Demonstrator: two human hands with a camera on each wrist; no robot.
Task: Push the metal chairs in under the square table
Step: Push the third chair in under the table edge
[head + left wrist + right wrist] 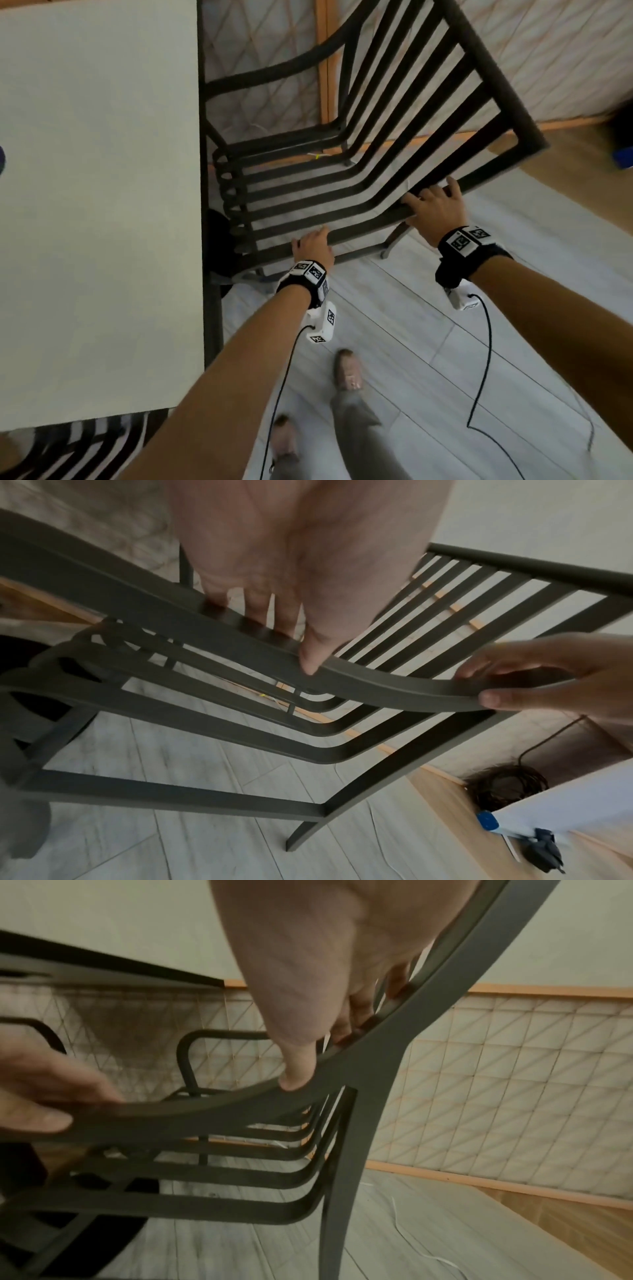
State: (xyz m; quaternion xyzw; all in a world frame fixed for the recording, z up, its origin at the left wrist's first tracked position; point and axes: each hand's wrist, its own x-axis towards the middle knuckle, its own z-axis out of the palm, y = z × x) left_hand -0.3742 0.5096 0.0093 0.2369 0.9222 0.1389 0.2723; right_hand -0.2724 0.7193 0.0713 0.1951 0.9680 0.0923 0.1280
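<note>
A dark metal slatted chair [497, 75] stands at the right side of the white square table [96, 205], its seat front at the table's edge. Both hands hold its near armrest [370, 226]. My left hand [313, 244] grips the rail near the seat front, fingers curled over the armrest [394, 685] and thumb on its near face. My right hand [433, 205] grips the same rail further back, where it bends up into the backrest. In the right wrist view its thumb [297, 1074] presses the rail [222, 1112] and the fingers wrap over the top.
A second slatted chair [78, 452] shows under the table's near edge at the bottom left. My feet [347, 373] stand on pale floor planks behind the chair. A lattice wall [565, 51] lies beyond, with a cable coil [507, 785] on the floor.
</note>
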